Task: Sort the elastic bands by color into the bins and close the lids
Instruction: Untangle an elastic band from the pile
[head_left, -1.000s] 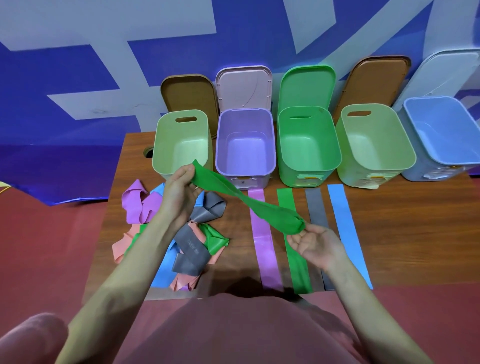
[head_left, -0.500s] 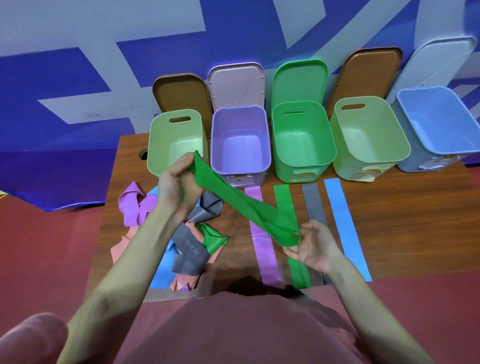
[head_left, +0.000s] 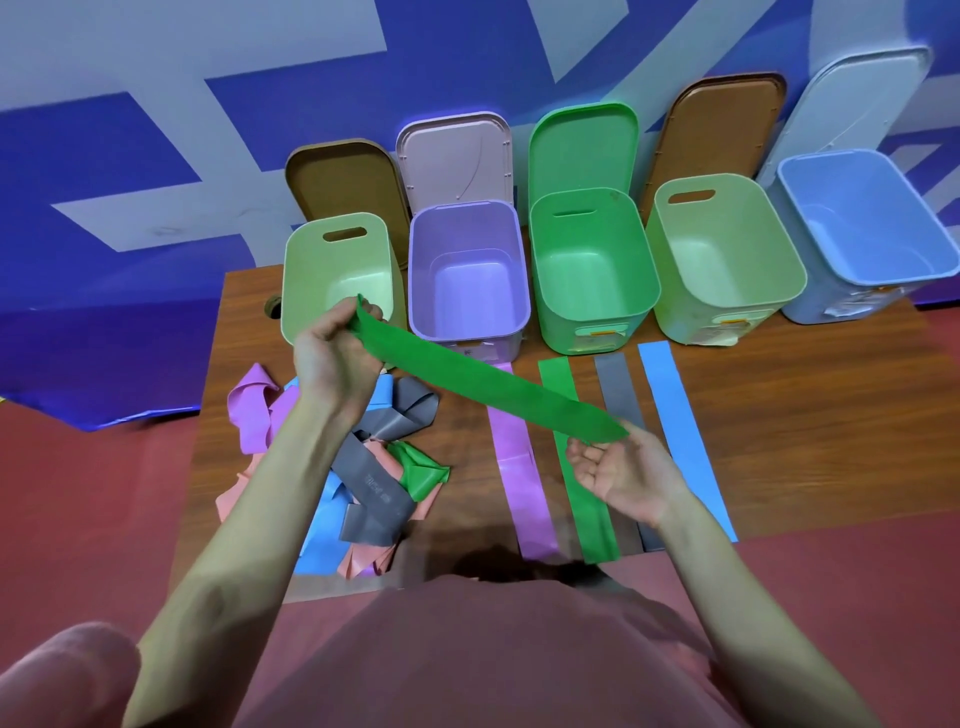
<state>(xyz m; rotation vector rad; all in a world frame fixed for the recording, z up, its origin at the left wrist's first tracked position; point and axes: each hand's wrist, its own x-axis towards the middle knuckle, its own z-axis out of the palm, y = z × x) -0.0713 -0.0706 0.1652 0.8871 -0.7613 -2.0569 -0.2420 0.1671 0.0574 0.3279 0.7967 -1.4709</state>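
Stretching a green band (head_left: 488, 387) flat between both hands above the table (head_left: 810, 415).

Left hand (head_left: 332, 358) grips its far end in curled fingers; right hand (head_left: 618, 475) pinches the near end, palm up. It hangs over the laid-out purple strip (head_left: 519, 483) and green strip (head_left: 584, 493), near the open green bin (head_left: 592, 275). A slipped pinch could snap it back onto the tangled pile (head_left: 358, 467) at left; the purple bin (head_left: 467, 275) sits just beside the target.
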